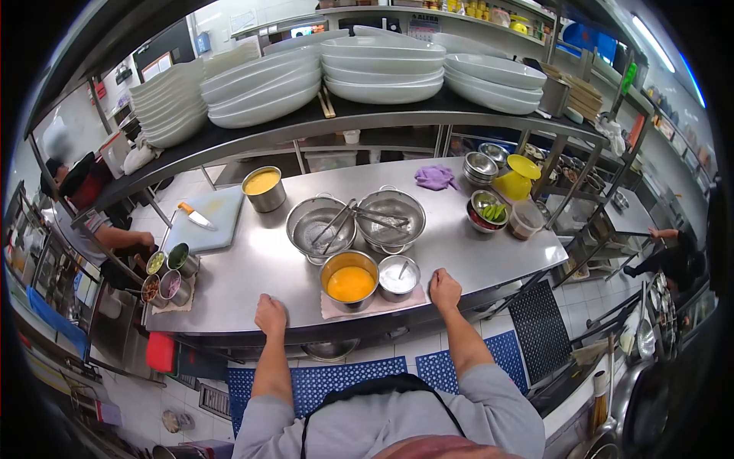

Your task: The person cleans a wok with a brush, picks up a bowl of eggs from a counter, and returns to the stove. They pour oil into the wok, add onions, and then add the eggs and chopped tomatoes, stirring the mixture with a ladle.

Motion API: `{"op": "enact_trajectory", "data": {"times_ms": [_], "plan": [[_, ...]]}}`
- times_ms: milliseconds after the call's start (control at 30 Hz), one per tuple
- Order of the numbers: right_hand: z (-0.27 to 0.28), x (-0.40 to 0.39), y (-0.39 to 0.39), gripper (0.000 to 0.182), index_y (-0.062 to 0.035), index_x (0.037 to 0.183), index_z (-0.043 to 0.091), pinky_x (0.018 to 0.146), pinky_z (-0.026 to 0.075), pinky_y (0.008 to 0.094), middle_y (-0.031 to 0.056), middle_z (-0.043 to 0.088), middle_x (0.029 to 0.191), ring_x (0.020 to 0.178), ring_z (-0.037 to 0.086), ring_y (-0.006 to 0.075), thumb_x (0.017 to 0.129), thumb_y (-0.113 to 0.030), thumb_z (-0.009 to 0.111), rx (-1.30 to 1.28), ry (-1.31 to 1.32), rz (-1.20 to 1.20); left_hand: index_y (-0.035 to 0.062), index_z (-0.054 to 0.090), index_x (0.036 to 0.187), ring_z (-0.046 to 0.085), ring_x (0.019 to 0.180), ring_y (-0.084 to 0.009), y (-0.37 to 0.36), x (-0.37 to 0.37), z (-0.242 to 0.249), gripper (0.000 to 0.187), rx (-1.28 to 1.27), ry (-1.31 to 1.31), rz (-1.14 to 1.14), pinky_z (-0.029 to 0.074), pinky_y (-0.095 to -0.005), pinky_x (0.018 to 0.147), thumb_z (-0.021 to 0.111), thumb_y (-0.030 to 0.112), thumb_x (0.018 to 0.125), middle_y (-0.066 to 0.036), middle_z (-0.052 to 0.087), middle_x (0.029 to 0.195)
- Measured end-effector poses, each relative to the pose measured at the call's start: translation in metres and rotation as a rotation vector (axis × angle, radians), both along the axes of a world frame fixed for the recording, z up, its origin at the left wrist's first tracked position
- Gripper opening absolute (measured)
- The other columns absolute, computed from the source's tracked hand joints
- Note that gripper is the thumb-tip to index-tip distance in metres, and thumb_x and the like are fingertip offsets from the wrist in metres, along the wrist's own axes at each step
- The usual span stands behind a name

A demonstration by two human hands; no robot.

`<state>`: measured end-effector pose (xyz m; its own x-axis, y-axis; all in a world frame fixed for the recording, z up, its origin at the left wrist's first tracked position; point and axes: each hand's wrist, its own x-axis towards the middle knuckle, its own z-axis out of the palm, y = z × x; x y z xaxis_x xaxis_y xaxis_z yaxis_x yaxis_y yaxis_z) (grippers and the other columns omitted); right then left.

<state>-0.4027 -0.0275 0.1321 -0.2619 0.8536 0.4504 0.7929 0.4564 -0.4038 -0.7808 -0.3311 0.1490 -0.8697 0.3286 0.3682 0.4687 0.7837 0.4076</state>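
My left hand (271, 314) is closed in a fist at the front edge of the steel table (229, 287). My right hand (445, 290), also closed, rests on the tabletop near the same edge. Neither shows anything held. Between them, on a pinkish cloth (333, 310), stand a steel pot of orange liquid (350, 284) and a smaller steel container of white powder or grains (395, 269) with a spoon handle in it. The smaller container is nearest my right hand. Behind these sit two steel colanders (310, 216) (392, 212), with metal utensils resembling tongs (333, 227) lying across them.
A knife (200, 219) lies on a white cutting board (205, 233) at left, beside a pot of yellow contents (263, 188) and several small containers (175, 288). Bowls (480, 167) and a purple cloth (436, 177) are at right. Stacked plates (382, 69) fill the overhead shelf. Two people work nearby.
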Motion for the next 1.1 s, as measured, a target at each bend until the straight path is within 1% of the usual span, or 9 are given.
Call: {"op": "enact_trajectory", "data": {"times_ms": [100,233,467,633,733,833,933,1100], "plan": [[0.0017,0.0004,0.0000,0.015,-0.0103,0.093,0.061,0.068,0.053,0.0496,0.0127,0.069,0.083,0.074,0.068,0.0361,0.093,-0.024,0.056,0.002,-0.006,0.003,0.0064,0.060,0.100,0.066,0.084,-0.0388,-0.0006,-0.0001,0.0002,0.017,-0.016,0.019,-0.004,0.050,-0.0515,0.072,0.055,0.020,0.091,-0.017,0.068,0.093],[0.0066,0.0004,-0.0010,0.016,-0.0088,0.091,0.061,0.067,0.052,0.0513,0.0161,0.068,0.080,0.074,0.067,0.0379,0.091,-0.024,0.056,-0.050,0.019,-0.018,0.0068,0.060,0.102,0.066,0.084,-0.0388,-0.0006,-0.0035,-0.0076,0.018,-0.050,0.054,-0.007,0.050,-0.0516,0.072,0.055,0.020,0.092,-0.016,0.068,0.094],[0.0056,0.0006,-0.0003,0.015,-0.0097,0.091,0.059,0.066,0.053,0.0503,0.0143,0.069,0.081,0.072,0.068,0.0371,0.091,-0.024,0.056,-0.059,0.044,-0.030,0.0092,0.062,0.105,0.067,0.084,-0.0386,0.0015,0.0000,-0.0022,0.020,-0.122,0.014,0.013,0.051,-0.0514,0.073,0.053,0.022,0.092,-0.016,0.070,0.095],[0.0021,0.0004,0.0015,0.014,-0.0098,0.092,0.059,0.066,0.054,0.0500,0.0139,0.069,0.081,0.072,0.068,0.0369,0.091,-0.024,0.056,-0.099,0.031,-0.059,0.0099,0.064,0.104,0.068,0.083,-0.0387,0.0004,-0.0001,-0.0036,0.019,-0.095,0.036,0.008,0.051,-0.0514,0.072,0.054,0.021,0.092,-0.015,0.071,0.095],[0.0015,-0.0005,0.0011,0.013,-0.0100,0.093,0.059,0.066,0.054,0.0501,0.0138,0.069,0.081,0.072,0.068,0.0372,0.090,-0.023,0.056,-0.086,0.045,-0.063,0.0097,0.065,0.103,0.068,0.083,-0.0387,-0.0017,0.0012,-0.0015,0.019,-0.071,0.052,-0.037,0.051,-0.0516,0.071,0.055,0.021,0.091,-0.015,0.071,0.093],[0.0050,-0.0004,-0.0015,0.013,-0.0103,0.093,0.059,0.065,0.054,0.0500,0.0137,0.069,0.081,0.071,0.068,0.0371,0.089,-0.022,0.057,-0.064,0.033,-0.078,0.0096,0.066,0.102,0.068,0.083,-0.0385,-0.0026,-0.0020,-0.0050,0.019,-0.064,0.043,-0.028,0.051,-0.0515,0.072,0.055,0.021,0.091,-0.015,0.071,0.092],[0.0017,-0.0020,0.0009,0.015,-0.0105,0.092,0.061,0.065,0.054,0.0494,0.0134,0.070,0.081,0.071,0.067,0.0372,0.092,-0.025,0.056,-0.060,0.016,-0.099,0.0094,0.066,0.102,0.067,0.083,-0.0386,-0.0041,-0.0043,-0.0075,0.019,-0.042,0.056,-0.046,0.051,-0.0515,0.071,0.056,0.021,0.091,-0.015,0.071,0.092],[0.0008,-0.0042,0.0004,0.017,-0.0110,0.092,0.062,0.065,0.054,0.0492,0.0134,0.070,0.080,0.070,0.068,0.0368,0.093,-0.026,0.056,-0.042,-0.006,-0.126,0.0089,0.066,0.103,0.067,0.082,-0.0386,-0.0056,-0.0062,-0.0089,0.021,0.005,0.028,-0.065,0.050,-0.0513,0.071,0.056,0.021,0.090,-0.015,0.071,0.092]]}}
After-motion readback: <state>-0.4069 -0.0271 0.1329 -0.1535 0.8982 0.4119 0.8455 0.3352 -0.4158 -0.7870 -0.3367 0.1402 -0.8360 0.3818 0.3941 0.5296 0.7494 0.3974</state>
